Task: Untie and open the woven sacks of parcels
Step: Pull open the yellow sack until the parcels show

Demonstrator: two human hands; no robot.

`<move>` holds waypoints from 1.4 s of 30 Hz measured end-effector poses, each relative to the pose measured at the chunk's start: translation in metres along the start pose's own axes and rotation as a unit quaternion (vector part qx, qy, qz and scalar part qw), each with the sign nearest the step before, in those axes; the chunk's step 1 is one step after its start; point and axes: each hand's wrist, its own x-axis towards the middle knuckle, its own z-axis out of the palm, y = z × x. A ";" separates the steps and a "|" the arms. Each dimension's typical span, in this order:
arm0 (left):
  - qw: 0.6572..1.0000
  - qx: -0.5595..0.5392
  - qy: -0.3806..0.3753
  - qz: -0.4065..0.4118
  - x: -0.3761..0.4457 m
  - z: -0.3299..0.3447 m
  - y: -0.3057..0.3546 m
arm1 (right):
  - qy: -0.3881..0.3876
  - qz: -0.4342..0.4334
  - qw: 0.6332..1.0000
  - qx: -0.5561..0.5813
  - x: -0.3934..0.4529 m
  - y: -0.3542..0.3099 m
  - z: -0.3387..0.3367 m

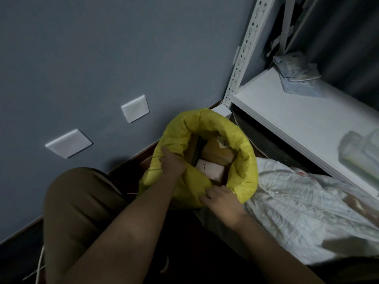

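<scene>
Gripping the rolled-down rim of the yellow woven sack, already open on boxed parcels by the wall, both left hand and right hand curl fingers into it, while the white woven sack alongside appears unopened.

I see the yellow sack mouth open from above, parcels close below its rim. Wall crowds the left, shelf edge overhangs right, white sack presses against its near-right side.

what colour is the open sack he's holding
The open sack is yellow, rim rolled down; the head view shows it best.
</scene>
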 end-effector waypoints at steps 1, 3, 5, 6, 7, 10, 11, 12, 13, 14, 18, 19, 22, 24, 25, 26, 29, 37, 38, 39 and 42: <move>1.000 -0.005 -0.006 0.028 0.000 -0.001 -0.002 | -0.010 0.003 1.000 -0.004 -0.003 0.005 -0.001; 0.997 -0.029 -0.004 0.071 0.000 -0.005 -0.008 | -0.055 0.053 0.993 0.086 -0.011 0.011 -0.007; 0.991 -0.090 0.022 0.092 0.001 -0.008 -0.013 | -0.055 0.152 0.966 0.201 -0.009 0.012 -0.014; 0.987 -0.120 0.033 0.097 0.000 -0.010 -0.014 | -0.044 0.194 0.952 0.234 -0.005 0.011 -0.016; 0.984 -0.151 0.036 0.092 -0.002 -0.012 -0.014 | -0.042 0.221 0.943 0.246 0.001 0.008 -0.016; 0.967 -0.252 -0.013 0.032 -0.002 -0.020 -0.013 | -0.073 0.261 0.926 0.264 0.025 -0.010 -0.009; 0.957 -0.285 -0.045 -0.016 -0.003 -0.025 -0.011 | -0.063 0.269 0.923 0.268 0.031 -0.017 -0.005; 0.947 -0.309 -0.075 -0.055 -0.005 -0.030 -0.010 | -0.039 0.275 0.921 0.273 0.036 -0.023 -0.001; 0.940 -0.320 -0.096 -0.074 -0.006 -0.036 -0.011 | -0.013 0.278 0.919 0.279 0.038 -0.029 0.002; 0.938 -0.321 -0.108 -0.073 -0.009 -0.040 -0.011 | 0.007 0.275 0.919 0.281 0.040 -0.034 0.003; 0.981 -0.183 -0.063 -0.006 -0.009 -0.042 -0.005 | 0.019 0.213 0.949 0.232 0.040 -0.039 0.006; 0.992 -0.117 -0.049 -0.003 -0.005 -0.037 -0.001 | 0.014 0.187 0.962 0.197 0.039 -0.037 0.007; 0.998 -0.016 -0.036 0.051 -0.003 -0.022 -0.002 | -0.014 0.120 0.984 0.129 0.043 -0.035 0.000; 0.988 -0.022 -0.013 0.155 0.003 -0.018 -0.012 | -0.081 0.131 0.975 0.161 0.046 -0.029 -0.005; 0.983 -0.028 -0.009 0.182 0.003 -0.020 -0.016 | -0.110 0.101 0.975 0.164 0.046 -0.025 -0.007; 0.979 -0.035 -0.007 0.199 0.006 -0.022 -0.018 | -0.128 0.067 0.974 0.176 0.047 -0.020 -0.009; 0.968 -0.076 -0.004 0.237 0.007 -0.034 -0.013 | -0.053 0.023 0.986 0.155 0.075 0.008 -0.031; 0.960 -0.185 -0.082 0.194 -0.012 -0.068 -0.003 | -0.089 -0.088 0.976 -0.180 0.202 0.066 -0.054; 0.967 -0.155 -0.104 0.176 -0.011 -0.077 -0.003 | -0.143 -0.104 0.965 -0.192 0.211 0.069 -0.054; 0.974 -0.109 -0.129 0.150 -0.007 -0.088 -0.003 | -0.210 -0.112 0.950 -0.200 0.218 0.072 -0.054; 0.980 0.122 -0.121 0.096 -0.001 -0.104 -0.001 | -0.351 -0.069 0.926 -0.122 0.228 0.068 -0.059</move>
